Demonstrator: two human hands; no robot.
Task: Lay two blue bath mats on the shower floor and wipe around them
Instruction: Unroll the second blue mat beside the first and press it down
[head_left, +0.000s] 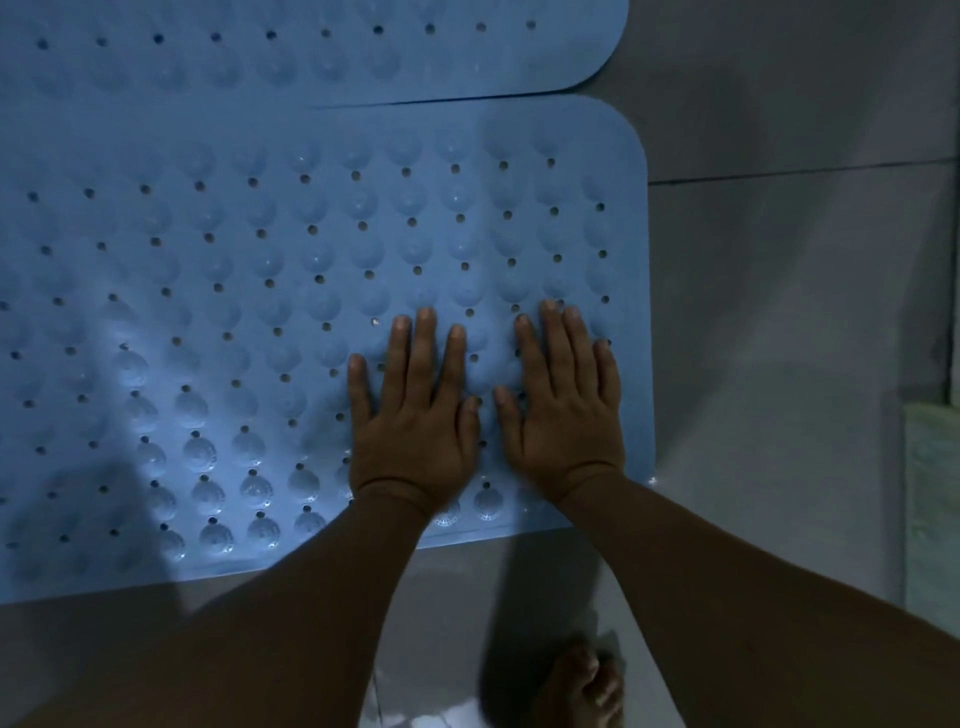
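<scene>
Two blue bath mats with raised bumps and small holes lie flat on the grey tiled shower floor. The near mat (249, 291) fills the left and middle of the view. The far mat (311, 47) lies just beyond it, their edges touching or slightly overlapping. My left hand (415, 415) and my right hand (563, 405) lie side by side, palms down and fingers straight, pressing on the near mat close to its right front corner.
Grey floor tiles (779, 312) with a grout line run to the right of the mats. A pale green cloth or mat (932, 509) sits at the right edge. My bare foot (582, 686) stands on the tile below the near mat.
</scene>
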